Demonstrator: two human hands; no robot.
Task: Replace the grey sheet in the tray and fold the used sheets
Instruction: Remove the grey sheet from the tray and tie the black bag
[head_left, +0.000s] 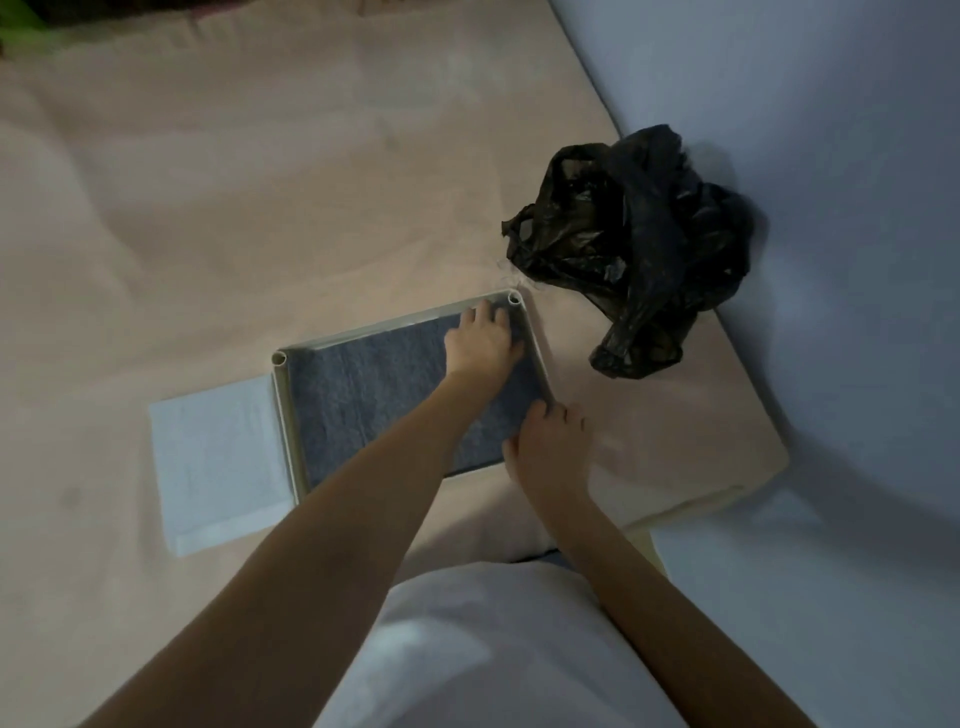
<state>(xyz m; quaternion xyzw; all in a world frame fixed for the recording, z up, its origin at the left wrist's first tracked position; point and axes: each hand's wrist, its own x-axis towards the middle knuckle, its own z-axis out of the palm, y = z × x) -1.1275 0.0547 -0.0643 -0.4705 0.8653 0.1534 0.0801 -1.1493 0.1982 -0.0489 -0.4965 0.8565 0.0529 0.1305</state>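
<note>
A pale rectangular tray (284, 415) lies on the beige mattress, and a grey sheet (374, 395) covers its floor. My left hand (480, 340) lies flat on the sheet near the tray's far right corner, fingers straight and pressing down. My right hand (548, 447) is at the tray's near right edge, its fingertips on the rim and the sheet's border; whether they pinch the sheet I cannot tell. A folded white sheet (218, 462) lies flat against the tray's left side.
A crumpled black plastic bag (639, 244) sits just beyond the tray's far right corner, near the mattress edge. The beige mattress (208, 208) spreads to the left and far side. A bluish floor (857, 208) lies to the right.
</note>
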